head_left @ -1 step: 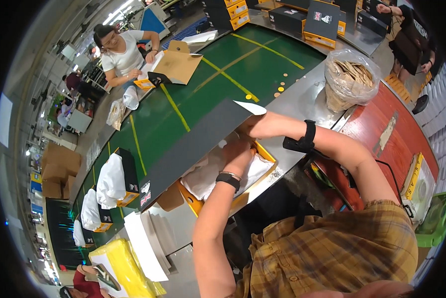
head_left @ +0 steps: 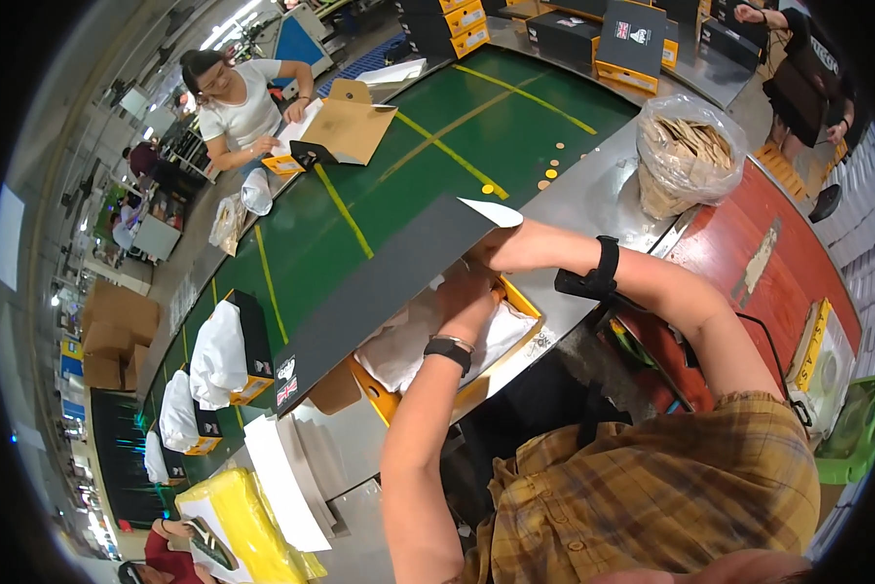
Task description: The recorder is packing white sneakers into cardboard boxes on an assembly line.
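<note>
A shoebox with a yellow base (head_left: 379, 399) stands in front of me, its long black lid (head_left: 389, 287) raised at a slant. White tissue paper (head_left: 393, 355) fills the visible part inside. Reaching into the box under the lid, my left hand (head_left: 468, 297) is over the tissue, its fingers mostly hidden. My right hand (head_left: 507, 249) is at the box's far right end, beside the lid's white-backed corner (head_left: 491, 212). Its fingers are in shadow behind that corner, so any grip is hidden. Whatever lies under the tissue does not show.
Beyond runs a green conveyor belt (head_left: 359, 195) carrying open boxes with white-wrapped bundles (head_left: 219, 355) at left. A clear bag of brown paper pieces (head_left: 692, 156) stands right. White sheets (head_left: 286, 477) and a yellow-wrapped pack (head_left: 247, 516) lie near left. A co-worker (head_left: 242, 102) handles another box opposite.
My hands and the box look unmoved. At the lower left, the shoe in another person's hand has shifted very slightly.
</note>
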`<action>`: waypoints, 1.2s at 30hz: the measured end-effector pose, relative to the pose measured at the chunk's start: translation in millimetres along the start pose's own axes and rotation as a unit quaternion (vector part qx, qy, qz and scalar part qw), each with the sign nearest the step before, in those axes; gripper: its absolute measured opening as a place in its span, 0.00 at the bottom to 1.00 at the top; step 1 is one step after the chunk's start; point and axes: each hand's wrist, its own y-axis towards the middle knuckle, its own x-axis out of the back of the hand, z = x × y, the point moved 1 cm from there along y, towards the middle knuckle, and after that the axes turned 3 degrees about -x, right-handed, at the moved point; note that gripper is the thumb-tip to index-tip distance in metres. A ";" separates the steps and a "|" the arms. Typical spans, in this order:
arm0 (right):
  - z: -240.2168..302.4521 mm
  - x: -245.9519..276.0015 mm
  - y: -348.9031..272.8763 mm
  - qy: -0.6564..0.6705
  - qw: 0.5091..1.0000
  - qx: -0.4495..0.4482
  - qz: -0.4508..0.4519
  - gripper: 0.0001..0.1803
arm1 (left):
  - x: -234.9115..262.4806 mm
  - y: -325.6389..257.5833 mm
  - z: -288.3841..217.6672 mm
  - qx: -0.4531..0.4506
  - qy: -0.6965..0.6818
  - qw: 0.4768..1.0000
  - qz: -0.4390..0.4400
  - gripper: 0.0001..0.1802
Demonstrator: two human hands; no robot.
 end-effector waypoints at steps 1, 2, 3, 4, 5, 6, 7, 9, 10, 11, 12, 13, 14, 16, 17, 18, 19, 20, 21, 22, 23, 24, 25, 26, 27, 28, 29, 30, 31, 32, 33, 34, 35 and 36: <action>0.1 -0.8 -1.0 0.003 1.000 -0.014 -0.006 0.10 | -1.6 3.2 0.5 0.006 -0.039 0.999 0.016 0.15; 1.5 -1.0 -1.0 0.001 0.999 -0.028 0.016 0.12 | -6.9 4.7 3.4 0.007 -0.038 0.999 0.016 0.15; 3.3 -0.5 -1.0 0.002 1.000 -0.027 0.016 0.12 | -11.3 5.9 6.7 -0.002 -0.055 0.998 -0.022 0.15; 5.7 0.3 -1.2 -0.004 1.000 -0.017 0.009 0.12 | -15.6 6.6 10.2 -0.011 -0.072 0.996 -0.060 0.15; 3.5 0.8 -2.3 -0.012 1.000 -0.009 0.002 0.12 | -19.5 9.0 10.1 -0.012 -0.072 0.996 -0.061 0.15; 1.7 0.9 -2.7 -0.013 1.000 -0.008 0.001 0.12 | -23.3 11.0 8.9 -0.008 -0.059 0.995 -0.078 0.15; 0.6 1.1 -2.6 -0.002 1.000 -0.006 -0.003 0.12 | -26.1 12.5 9.6 -0.005 -0.047 0.994 -0.095 0.16; 9.1 7.1 -3.6 0.012 1.000 -0.007 -0.004 0.12 | -20.5 13.3 12.7 0.014 -0.065 0.995 -0.081 0.15; 22.0 15.1 -4.7 0.040 0.999 -0.030 0.000 0.11 | -16.9 11.3 17.4 0.034 -0.082 0.994 -0.067 0.15; 33.2 22.7 -7.9 0.066 0.996 -0.054 0.000 0.12 | -15.0 9.8 21.0 0.034 -0.082 0.994 -0.067 0.15; 33.4 20.3 -10.7 0.065 0.996 -0.054 0.001 0.12 | -12.1 7.3 25.3 0.007 -0.122 0.987 -0.108 0.15; 32.2 17.3 -13.7 0.087 0.994 -0.054 -0.024 0.12 | -10.4 4.4 27.4 -0.019 -0.161 0.976 -0.149 0.14; 34.6 13.8 -14.6 0.109 0.992 -0.050 -0.047 0.13 | -11.1 -1.6 31.1 -0.033 -0.172 0.963 -0.203 0.13; 45.6 2.0 -21.2 0.140 0.987 -0.017 -0.073 0.15 | -12.2 -13.4 43.1 -0.033 -0.198 0.953 -0.228 0.13; 45.6 -2.2 -30.4 0.167 0.980 0.000 -0.105 0.16 | -9.2 -14.7 41.9 -0.046 -0.229 0.941 -0.244 0.12; 45.0 -7.3 -42.5 0.204 0.974 -0.071 -0.065 0.19 | -6.8 -30.9 48.2 -0.043 -0.231 0.941 -0.245 0.12; 43.6 -11.5 -57.5 0.207 0.969 -0.070 -0.112 0.21 | 0.5 -41.5 42.0 -0.081 -0.223 0.940 -0.243 0.12; 25.4 -29.7 -71.3 0.252 0.958 -0.054 -0.125 0.22 | 11.5 -50.7 34.2 -0.116 -0.212 0.939 -0.246 0.11; 3.2 -44.6 -83.6 0.297 0.944 -0.039 -0.136 0.24 | 22.8 -56.4 25.3 -0.150 -0.201 0.936 -0.248 0.11; 0.4 -48.2 -81.9 0.163 0.980 -0.001 -0.118 0.28 | 31.0 -65.6 16.5 -0.170 -0.186 0.935 -0.251 0.10; -0.6 -50.3 -79.8 0.170 0.980 0.009 -0.105 0.28 | 35.7 -74.1 -2.3 -0.187 -0.170 0.934 -0.253 0.10; 2.8 -53.1 -74.7 0.149 0.981 0.030 -0.122 0.30 | 42.6 -87.2 -16.7 -0.196 -0.152 0.935 -0.255 0.09; 5.6 -55.6 -71.9 0.125 0.981 0.046 -0.141 0.32 | 51.7 -95.9 -25.5 -0.211 -0.137 0.934 -0.253 0.09; 17.0 -51.4 -66.9 0.201 0.969 0.014 -0.141 0.33 | 59.8 -105.1 -37.9 -0.183 -0.094 0.949 -0.241 0.09; 18.7 -48.4 -68.6 0.292 0.947 -0.038 -0.124 0.33 | 58.2 -112.1 -50.4 -0.087 -0.042 0.983 -0.155 0.10; 20.3 -36.7 -68.2 0.270 0.955 -0.042 -0.112 0.33 | 72.2 -127.1 -55.7 -0.113 -0.073 0.977 -0.163 0.11; 21.3 -27.7 -66.3 0.248 0.963 -0.044 -0.099 0.34 | 87.0 -143.1 -56.7 -0.138 -0.104 0.970 -0.174 0.12; 22.3 -27.2 -65.3 0.254 0.961 -0.050 -0.098 0.34 | 98.1 -159.0 -50.3 -0.121 -0.103 0.972 -0.172 0.12; 21.0 -27.5 -65.3 0.260 0.959 -0.055 -0.100 0.33 | 108.8 -175.8 -40.2 -0.050 -0.145 0.983 -0.099 0.13; 12.2 -30.4 -68.7 0.199 0.973 -0.047 -0.104 0.34 | 114.8 -192.7 -28.2 0.019 -0.187 0.982 -0.027 0.14; 8.1 -34.8 -67.8 0.197 0.974 -0.067 -0.088 0.35 | 104.7 -211.5 -7.2 0.079 -0.230 0.966 -0.091 0.19; 5.9 -34.9 -68.8 0.167 0.979 -0.048 -0.105 0.35 | 93.0 -224.5 15.2 0.178 -0.229 0.955 -0.060 0.20; 8.2 -34.1 -68.3 0.139 0.982 -0.026 -0.124 0.35 | 80.4 -241.8 38.2 0.262 -0.163 0.950 -0.049 0.21; 1.6 -38.3 -69.8 0.141 0.982 -0.023 -0.122 0.35 | 67.0 -257.2 56.2 0.330 -0.162 0.925 -0.097 0.22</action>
